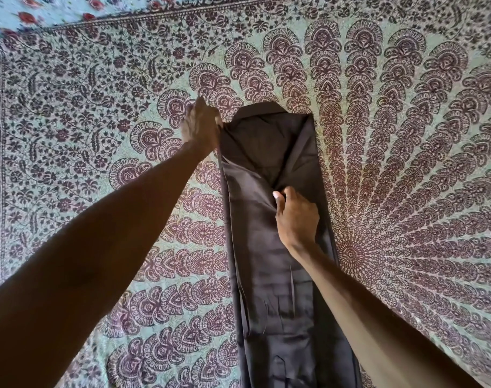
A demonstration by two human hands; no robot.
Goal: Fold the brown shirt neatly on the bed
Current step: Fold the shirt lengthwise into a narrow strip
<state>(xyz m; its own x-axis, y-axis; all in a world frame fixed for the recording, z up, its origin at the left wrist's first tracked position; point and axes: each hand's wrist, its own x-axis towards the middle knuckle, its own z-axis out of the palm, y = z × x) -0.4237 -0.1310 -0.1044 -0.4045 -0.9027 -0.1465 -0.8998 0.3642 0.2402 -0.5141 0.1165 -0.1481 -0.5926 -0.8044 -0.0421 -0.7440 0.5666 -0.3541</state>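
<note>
The brown shirt lies on the bed as a long narrow strip, both sides folded inward, running from the near edge of the view up to the middle. My left hand reaches to the strip's far left corner and grips the folded edge there. My right hand rests on the middle of the strip and pinches a fold of the fabric between thumb and fingers. Creases radiate from that pinch toward the top end.
The bed is covered with a green and maroon patterned spread that fills nearly the whole view. A strip of light floral sheet shows at the far left corner.
</note>
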